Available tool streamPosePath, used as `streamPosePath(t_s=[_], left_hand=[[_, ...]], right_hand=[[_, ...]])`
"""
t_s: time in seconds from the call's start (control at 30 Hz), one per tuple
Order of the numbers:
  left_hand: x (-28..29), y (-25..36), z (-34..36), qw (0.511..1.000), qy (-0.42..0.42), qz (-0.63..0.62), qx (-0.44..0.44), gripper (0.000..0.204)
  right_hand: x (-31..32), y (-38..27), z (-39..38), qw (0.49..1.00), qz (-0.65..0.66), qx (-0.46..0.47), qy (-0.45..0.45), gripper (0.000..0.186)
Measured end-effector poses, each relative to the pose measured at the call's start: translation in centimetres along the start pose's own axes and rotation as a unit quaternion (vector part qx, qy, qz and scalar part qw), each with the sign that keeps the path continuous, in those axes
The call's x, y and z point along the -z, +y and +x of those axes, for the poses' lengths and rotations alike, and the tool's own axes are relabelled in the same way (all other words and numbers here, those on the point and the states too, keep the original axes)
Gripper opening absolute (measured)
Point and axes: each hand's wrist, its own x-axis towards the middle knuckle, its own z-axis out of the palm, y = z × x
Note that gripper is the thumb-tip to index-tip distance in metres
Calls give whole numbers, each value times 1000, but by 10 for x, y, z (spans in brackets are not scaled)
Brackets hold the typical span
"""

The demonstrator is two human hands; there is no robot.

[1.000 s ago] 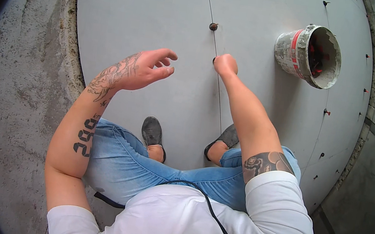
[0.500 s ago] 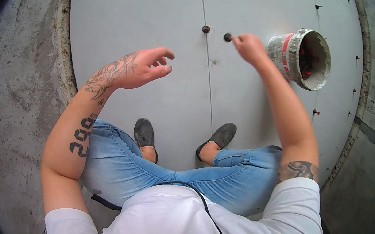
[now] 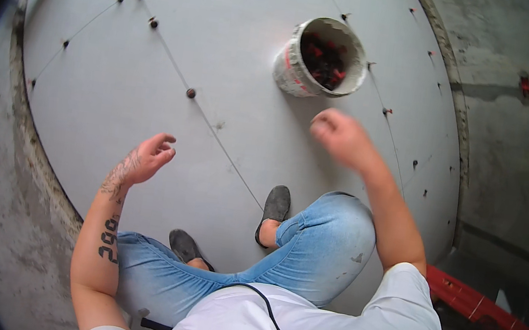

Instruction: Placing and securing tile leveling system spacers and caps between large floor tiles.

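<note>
Bucket (image 3: 289,78): stood on the grey slabs (image 3: 122,79), just ahead of your right hand (image 3: 347,139) with a gap between, red and black pieces (image 3: 322,59) heaped inside.
Right hand: hung over the slabs, its fingers curled and blurred; whether you grasped anything could not be told.
Left hand (image 3: 152,157): you held it raised and released, fingers loosely bent.
Black knob (image 3: 191,93): sat on the thin seam (image 3: 221,144), forward of your left hand.

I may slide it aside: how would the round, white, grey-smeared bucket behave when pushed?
The bucket would probably slide, standing upright on smooth grey tiles. Its even round shape suggests stiffness. The loosely piled black and red pieces inside may shift.
</note>
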Motion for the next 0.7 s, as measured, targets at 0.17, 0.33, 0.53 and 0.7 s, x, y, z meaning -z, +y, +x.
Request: streamPosePath(t_s=[0.17, 0.33, 0.53, 0.7], left_hand=[[-21, -27, 37, 998, -9, 57, 30, 43], [-49, -60, 123, 978, 9, 203, 48, 47], [-30, -68, 209, 903, 182, 376, 97, 43], [-14, -58, 264, 876, 214, 425, 74, 33]], right_hand=[[-16, -98, -111, 968, -103, 194, -118, 35], [-24, -75, -155, 952, -109, 150, -242, 38], [0, -68, -171, 977, 50, 105, -179, 46], [-3, -45, -193, 984, 43, 33, -168, 48]])
